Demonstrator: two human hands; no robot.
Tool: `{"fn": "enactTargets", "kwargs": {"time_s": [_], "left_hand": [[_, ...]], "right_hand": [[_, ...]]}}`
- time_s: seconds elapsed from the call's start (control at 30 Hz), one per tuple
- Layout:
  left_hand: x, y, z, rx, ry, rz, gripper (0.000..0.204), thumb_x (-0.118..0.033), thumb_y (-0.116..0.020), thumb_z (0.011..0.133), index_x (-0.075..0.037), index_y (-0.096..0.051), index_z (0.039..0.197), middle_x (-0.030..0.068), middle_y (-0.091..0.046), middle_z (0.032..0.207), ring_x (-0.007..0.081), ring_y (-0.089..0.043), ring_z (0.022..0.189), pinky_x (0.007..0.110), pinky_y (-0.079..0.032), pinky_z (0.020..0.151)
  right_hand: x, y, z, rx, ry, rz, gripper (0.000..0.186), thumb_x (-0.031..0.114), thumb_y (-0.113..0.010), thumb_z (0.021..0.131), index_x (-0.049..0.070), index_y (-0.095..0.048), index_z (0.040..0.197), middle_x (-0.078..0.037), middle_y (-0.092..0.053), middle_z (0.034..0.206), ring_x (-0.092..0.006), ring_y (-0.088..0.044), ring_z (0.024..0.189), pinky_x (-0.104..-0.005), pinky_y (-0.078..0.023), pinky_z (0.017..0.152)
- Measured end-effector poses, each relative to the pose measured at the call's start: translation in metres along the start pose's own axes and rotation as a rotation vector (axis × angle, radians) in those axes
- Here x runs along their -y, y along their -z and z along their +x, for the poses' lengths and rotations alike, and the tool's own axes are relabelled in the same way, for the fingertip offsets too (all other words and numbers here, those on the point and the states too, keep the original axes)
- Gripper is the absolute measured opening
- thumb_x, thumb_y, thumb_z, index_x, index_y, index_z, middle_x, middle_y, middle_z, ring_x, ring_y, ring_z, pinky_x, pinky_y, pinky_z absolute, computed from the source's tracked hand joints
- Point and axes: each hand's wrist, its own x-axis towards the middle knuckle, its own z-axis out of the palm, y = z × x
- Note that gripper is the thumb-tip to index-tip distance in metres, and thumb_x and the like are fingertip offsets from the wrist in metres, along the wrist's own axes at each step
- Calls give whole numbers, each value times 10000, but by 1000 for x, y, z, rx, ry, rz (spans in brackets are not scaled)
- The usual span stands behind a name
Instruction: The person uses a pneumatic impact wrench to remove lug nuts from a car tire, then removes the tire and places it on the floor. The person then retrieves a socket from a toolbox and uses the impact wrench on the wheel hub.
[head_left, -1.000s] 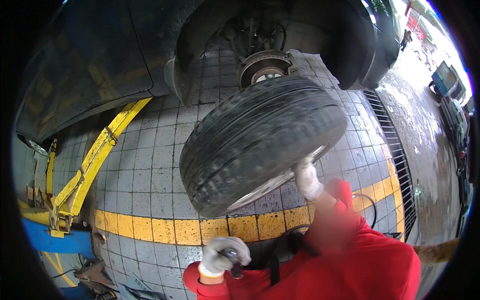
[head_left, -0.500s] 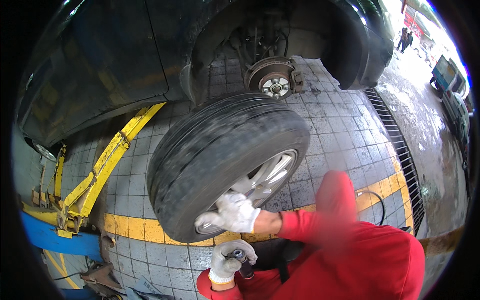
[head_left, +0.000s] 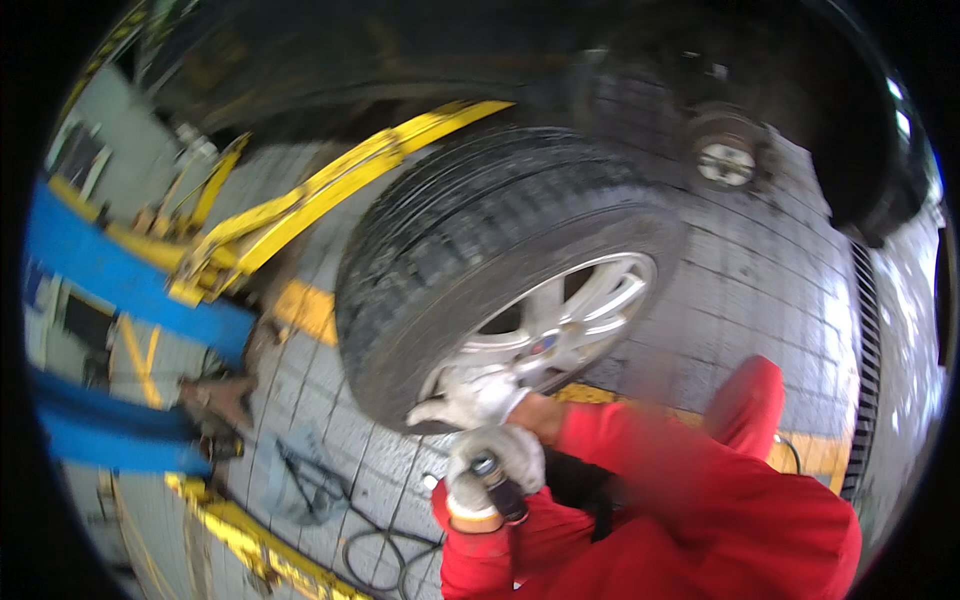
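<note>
A car wheel (head_left: 520,240), a black tyre on a silver spoked rim, stands tilted in front of me. My right hand (head_left: 475,398), in a white glove, grips the lower edge of its rim, with the thumb stretched along the metal. Just below, my left hand (head_left: 495,465), also gloved, is closed round a dark tool with a round metal socket end (head_left: 487,468). The rest of that tool is partly hidden by the fingers. Farther right, the car's bare brake disc and hub (head_left: 725,160) sit in the wheel arch, blurred.
A yellow lift arm (head_left: 340,190) reaches under the dark car from blue lift beams (head_left: 120,420) at left. A black hose (head_left: 385,545) and a crumpled plastic bag (head_left: 305,475) lie on the grey tiles. A drain grate (head_left: 862,350) runs along the right.
My view has swung left and down, so the hub appears farther right. The wheel has moved left away from the hub, my right hand still on its rim. My left hand keeps the tool.
</note>
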Motion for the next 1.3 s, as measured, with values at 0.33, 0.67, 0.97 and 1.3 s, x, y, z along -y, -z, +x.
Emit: {"fn": "enactTargets", "kwargs": {"time_s": [0.33, 0.67, 0.97, 1.3], "left_hand": [[20, 17, -2, -166, -110, -212, 652, -612, -783, 918, 35, -724, 967, 166, -657, 831, 253, -604, 597, 355, -481, 522], [16, 20, 17, -191, -91, -208, 548, -647, -721, 975, -101, -676, 972, 34, -543, 801, 167, -491, 615, 313, -392, 524], [17, 7, 44, -925, -25, 32, 470, -615, -623, 1086, -147, -674, 1080, -23, -676, 789, 125, -632, 596, 247, -552, 535], [83, 11, 65, -590, 23, 532, 618, -509, -831, 990, 43, -675, 1220, 89, -709, 1116, 210, -702, 965, 347, -581, 887]], "right_hand": [[9, -7, 34, 231, -235, -231, 886, 855, -716, 779, 79, -805, 1196, -171, -766, 1251, -396, -735, 1161, -555, -564, 1036], [19, -5, 94, 270, -189, -135, 785, 712, -747, 877, -6, -755, 1194, -254, -754, 1195, -430, -717, 1137, -547, -555, 1016], [-39, 54, -31, 229, -685, 1080, 707, 618, -482, 1150, 4, -611, 1477, -142, -729, 1329, -288, -646, 1323, -391, -485, 1156], [-13, 176, -113, 384, -632, 453, 997, 736, -633, 1014, 91, -328, 1710, -287, -679, 1412, -457, -690, 1259, -480, -560, 1047]]}}
